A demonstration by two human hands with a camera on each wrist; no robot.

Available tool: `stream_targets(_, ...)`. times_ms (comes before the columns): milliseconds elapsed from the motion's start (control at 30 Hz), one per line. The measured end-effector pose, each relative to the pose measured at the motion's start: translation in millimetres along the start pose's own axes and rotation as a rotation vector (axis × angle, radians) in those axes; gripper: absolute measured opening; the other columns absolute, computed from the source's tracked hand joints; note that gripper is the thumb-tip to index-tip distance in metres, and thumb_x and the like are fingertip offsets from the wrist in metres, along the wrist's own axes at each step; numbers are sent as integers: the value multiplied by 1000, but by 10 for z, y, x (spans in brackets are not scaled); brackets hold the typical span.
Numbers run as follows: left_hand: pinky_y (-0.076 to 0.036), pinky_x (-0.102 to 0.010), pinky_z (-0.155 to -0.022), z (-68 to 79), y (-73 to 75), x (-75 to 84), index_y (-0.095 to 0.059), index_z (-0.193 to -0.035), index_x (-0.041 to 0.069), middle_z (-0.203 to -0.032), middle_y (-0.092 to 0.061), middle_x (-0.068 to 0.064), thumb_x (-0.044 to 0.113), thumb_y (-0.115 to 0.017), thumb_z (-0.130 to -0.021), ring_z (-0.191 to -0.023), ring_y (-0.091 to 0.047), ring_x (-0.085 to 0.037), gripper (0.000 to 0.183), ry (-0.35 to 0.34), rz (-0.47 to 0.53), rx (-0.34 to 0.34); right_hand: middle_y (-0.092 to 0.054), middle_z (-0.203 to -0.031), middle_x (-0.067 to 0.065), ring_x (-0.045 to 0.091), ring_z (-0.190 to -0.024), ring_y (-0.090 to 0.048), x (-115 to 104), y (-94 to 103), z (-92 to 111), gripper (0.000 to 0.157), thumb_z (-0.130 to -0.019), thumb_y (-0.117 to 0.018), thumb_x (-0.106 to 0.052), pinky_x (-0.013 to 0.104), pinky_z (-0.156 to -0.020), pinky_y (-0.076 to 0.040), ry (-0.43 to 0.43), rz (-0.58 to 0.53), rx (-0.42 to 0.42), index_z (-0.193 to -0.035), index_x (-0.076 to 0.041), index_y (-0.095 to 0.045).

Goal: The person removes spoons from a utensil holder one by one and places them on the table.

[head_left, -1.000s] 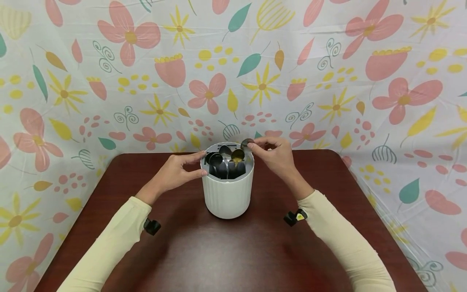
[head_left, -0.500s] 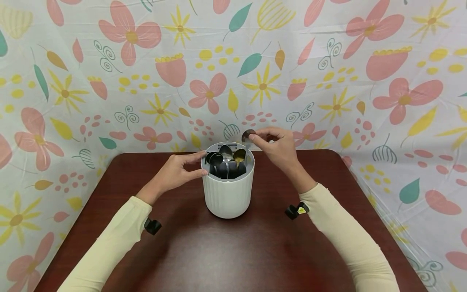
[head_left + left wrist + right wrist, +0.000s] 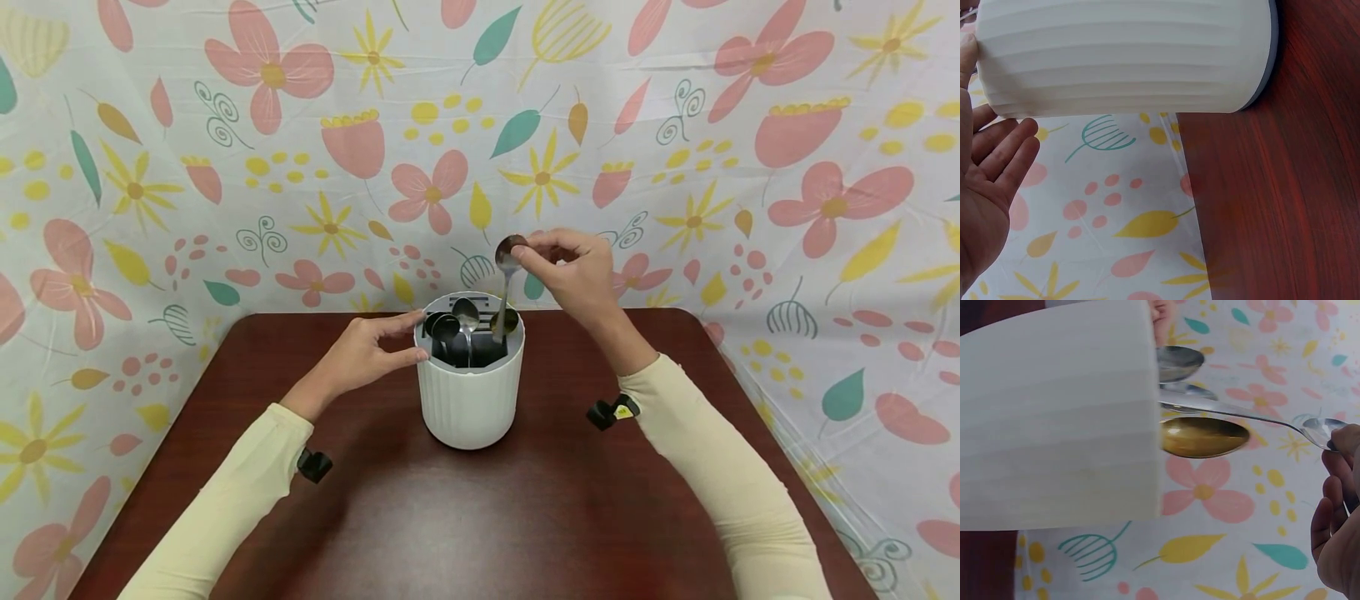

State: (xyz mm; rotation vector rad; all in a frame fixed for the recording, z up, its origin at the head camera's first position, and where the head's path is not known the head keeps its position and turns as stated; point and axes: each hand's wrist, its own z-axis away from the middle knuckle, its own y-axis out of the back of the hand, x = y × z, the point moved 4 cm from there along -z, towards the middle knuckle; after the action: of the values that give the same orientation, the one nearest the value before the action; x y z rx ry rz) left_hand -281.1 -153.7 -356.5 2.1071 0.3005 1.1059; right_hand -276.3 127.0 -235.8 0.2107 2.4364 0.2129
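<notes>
A white ribbed utensil holder point(image 3: 468, 408) stands upright on the table, with several spoons in it, bowls up. My left hand point(image 3: 367, 350) rests against the left side of its rim, fingers and thumb extended. Above the right side of the rim, my right hand point(image 3: 573, 271) pinches a silver spoon point(image 3: 507, 271) by its bowl. The handle points down, its lower end hidden in the holder. Beside that handle, a gold spoon point(image 3: 1207, 437) sticks out of the holder in the right wrist view. Another silver spoon point(image 3: 467, 315) and a dark spoon point(image 3: 445, 327) stand further left.
The holder sits on a dark reddish-brown table point(image 3: 480, 517). Behind the table's far edge hangs a white cloth point(image 3: 480, 125) printed with flowers and leaves. A small black camera point(image 3: 313, 465) is on the left wrist and another black camera point(image 3: 611, 412) on the right.
My right hand has risen and drawn the silver spoon upward, so more of its handle shows above the rim. The left hand and the holder have stayed in place.
</notes>
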Motion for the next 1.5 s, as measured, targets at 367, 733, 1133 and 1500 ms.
stream_targets(367,-46,-40,-98,2,0,0,-53,-138,25,-134,-55,10,52,-70,-81,-121,-54,-9,65,6,-9,0,-66,-68,-4,13,-60,-61,-170,137,-282,15,-81,-75,-9,23,-56,-46,-120,-21,61,-85,5,-74)
stream_targets(733,-47,-40,-97,1,10,-3,-53,-138,25,-134,-56,9,51,-70,-81,-121,-54,-10,64,3,-21,3,-66,-66,-2,10,-57,-55,-132,351,-424,15,-79,-77,-9,22,-51,-37,-168,-55,116,-84,5,-75)
stream_targets(1133,-47,-38,-97,7,1,-19,-53,-137,27,-133,-56,12,51,-71,-81,-120,-54,-8,64,5,-6,18,-64,-63,-3,9,-57,-52,136,572,-328,19,-79,-79,-14,21,-52,-38,-304,15,57,-85,4,-75)
stream_targets(1500,-47,-39,-96,14,-17,-17,-53,-137,28,-133,-56,12,52,-71,-81,-119,-55,-8,64,14,-6,19,-66,-67,-1,10,-58,-48,511,628,31,28,-82,-77,-22,22,-47,-37,-394,139,-51,-91,5,-74)
